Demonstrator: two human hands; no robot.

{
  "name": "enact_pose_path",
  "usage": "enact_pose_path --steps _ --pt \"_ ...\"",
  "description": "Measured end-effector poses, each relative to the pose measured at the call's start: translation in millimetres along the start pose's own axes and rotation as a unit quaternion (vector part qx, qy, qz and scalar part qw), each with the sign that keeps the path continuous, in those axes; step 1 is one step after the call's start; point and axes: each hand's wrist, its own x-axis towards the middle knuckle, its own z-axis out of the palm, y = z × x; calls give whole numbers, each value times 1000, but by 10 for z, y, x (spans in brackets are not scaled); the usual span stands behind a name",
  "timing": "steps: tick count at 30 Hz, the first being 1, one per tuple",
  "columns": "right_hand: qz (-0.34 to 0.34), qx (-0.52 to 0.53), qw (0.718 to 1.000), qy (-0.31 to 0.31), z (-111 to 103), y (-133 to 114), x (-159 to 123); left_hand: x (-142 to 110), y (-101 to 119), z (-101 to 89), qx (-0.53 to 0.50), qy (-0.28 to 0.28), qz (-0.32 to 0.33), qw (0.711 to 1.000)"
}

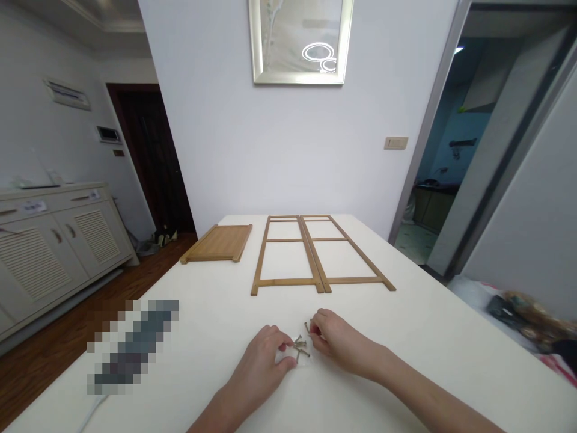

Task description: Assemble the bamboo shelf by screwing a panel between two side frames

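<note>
Several metal screws (301, 345) lie in a small pile on what looks like a clear plastic bag (305, 361) near the front of the white table. My left hand (264, 359) is at the left of the pile, fingers curled and thumb at the bag's edge, gripping it. To the right of the pile, my right hand (331, 337) pinches a single screw (307, 326) between thumb and fingers, its head sticking out to the upper left. Beyond both hands, two wooden frames (288, 282) with crossbars lie flat side by side.
A slatted wooden panel (219, 243) lies at the table's far left. A blurred-out dark object (137, 349) with a white cable (91, 413) is at the near left. The white table (207, 319) meets the wall at its far edge.
</note>
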Motion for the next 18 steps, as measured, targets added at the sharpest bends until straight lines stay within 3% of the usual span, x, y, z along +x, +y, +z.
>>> enact_pose_path --steps 6,13,18 --pt "13 5 1000 -7 83 -76 81 -15 -4 -7 -12 28 3 1000" --pt "-5 86 995 -44 83 -36 66 -9 10 45 34 17 23 999" --pt "14 85 996 33 47 160 95 7 2 66 45 23 31 998"
